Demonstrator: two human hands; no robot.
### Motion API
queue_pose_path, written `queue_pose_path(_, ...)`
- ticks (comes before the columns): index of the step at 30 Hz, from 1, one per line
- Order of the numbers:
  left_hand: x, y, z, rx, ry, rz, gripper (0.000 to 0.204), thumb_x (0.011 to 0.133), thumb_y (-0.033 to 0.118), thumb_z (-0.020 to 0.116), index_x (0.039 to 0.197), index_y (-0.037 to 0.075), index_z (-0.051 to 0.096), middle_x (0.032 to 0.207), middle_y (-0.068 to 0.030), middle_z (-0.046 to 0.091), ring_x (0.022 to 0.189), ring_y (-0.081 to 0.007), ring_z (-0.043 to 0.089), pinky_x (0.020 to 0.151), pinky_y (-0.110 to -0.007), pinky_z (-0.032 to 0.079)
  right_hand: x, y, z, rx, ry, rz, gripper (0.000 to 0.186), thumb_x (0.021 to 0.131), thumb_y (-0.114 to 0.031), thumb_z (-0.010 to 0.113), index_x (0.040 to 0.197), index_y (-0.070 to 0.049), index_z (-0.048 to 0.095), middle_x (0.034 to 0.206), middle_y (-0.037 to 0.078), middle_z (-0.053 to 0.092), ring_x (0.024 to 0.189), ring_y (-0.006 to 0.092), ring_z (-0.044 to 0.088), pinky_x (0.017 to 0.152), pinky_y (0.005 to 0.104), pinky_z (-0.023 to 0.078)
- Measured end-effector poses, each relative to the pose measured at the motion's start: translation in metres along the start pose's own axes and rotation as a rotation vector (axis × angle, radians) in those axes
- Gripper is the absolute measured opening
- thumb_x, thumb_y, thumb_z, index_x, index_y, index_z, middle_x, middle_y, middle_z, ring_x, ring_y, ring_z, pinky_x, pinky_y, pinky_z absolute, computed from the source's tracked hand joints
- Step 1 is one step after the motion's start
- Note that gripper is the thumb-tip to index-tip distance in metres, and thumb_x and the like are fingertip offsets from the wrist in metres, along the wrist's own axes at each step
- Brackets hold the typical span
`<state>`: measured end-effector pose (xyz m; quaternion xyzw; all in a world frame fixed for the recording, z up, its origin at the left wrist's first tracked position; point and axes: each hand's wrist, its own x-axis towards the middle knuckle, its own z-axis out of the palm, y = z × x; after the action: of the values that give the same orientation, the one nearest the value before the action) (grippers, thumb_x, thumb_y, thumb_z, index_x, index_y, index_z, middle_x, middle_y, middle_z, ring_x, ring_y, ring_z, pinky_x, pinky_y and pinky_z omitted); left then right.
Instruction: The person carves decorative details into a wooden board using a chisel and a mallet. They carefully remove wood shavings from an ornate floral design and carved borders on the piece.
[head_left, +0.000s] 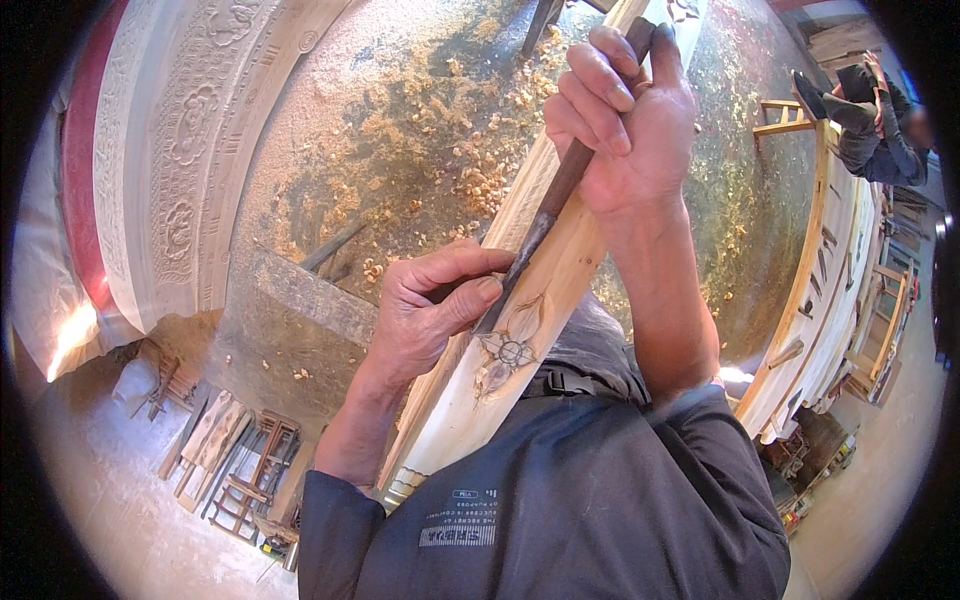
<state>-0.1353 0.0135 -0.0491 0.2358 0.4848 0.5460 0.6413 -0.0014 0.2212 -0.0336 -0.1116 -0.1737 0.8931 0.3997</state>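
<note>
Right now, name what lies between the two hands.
In the head view: the middle of the carving chisel, spanning from left hand to right hand, with the flower-carved wooden beam beneath.

Wood shavings [485,180] and pale dust litter the dark, worn floor [755,190], and along its left edge stands a large pale panel [190,130] carved in relief, next to a strip of red [88,130]. Wooden boards [215,430] and a slatted wooden frame [258,470] crowd the floor's lower left corner, long pale timbers [780,385] line its right edge, and bright light [73,340] glares beyond the panel.
</note>
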Motion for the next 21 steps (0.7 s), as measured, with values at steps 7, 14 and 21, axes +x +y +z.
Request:
queue_pose_path(7, 0.0008, 0.0032, 0.0038, -0.024, 0.002, -0.019, 0.034, 0.091, 0.016, 0.079, 0.116, -0.006, 0.073, 0.103, -0.0072, 0.068, 0.089, -0.011, 0.061, 0.077, -0.023, 0.047, -0.0024, 0.0028, 0.0056, 0.016, 0.079, -0.052, 0.049, 0.113, -0.046, 0.023, 0.08, -0.015, 0.043, 0.061, -0.003, 0.04, 0.038, 0.0067, 0.028, 0.041, 0.0225, 0.026)
queue_pose_path(14, 0.0011, -0.0011, -0.0014, -0.017, -0.012, -0.023, 0.026, 0.094, 0.008, 0.074, 0.117, -0.004, 0.074, 0.095, -0.0006, 0.066, 0.075, -0.0029, 0.056, 0.061, -0.018, 0.041, -0.0016, 0.0029, 0.0056, -0.093, 0.113, -0.068, 0.049, 0.114, -0.046, 0.021, 0.083, -0.014, 0.043, 0.063, -0.003, 0.04, 0.039, 0.0063, 0.028, 0.042, 0.0227, 0.024)
queue_pose_path(21, -0.0014, 0.0002, -0.0009, -0.013, 0.019, -0.047, 0.031, 0.093, 0.014, 0.077, 0.115, -0.007, 0.073, 0.108, -0.0103, 0.07, 0.093, -0.0138, 0.066, 0.082, -0.026, 0.052, -0.0018, 0.0031, 0.0063, -0.126, 0.14, -0.081, 0.048, 0.114, -0.045, 0.021, 0.083, -0.014, 0.042, 0.065, -0.003, 0.04, 0.04, 0.006, 0.028, 0.042, 0.0225, 0.024)
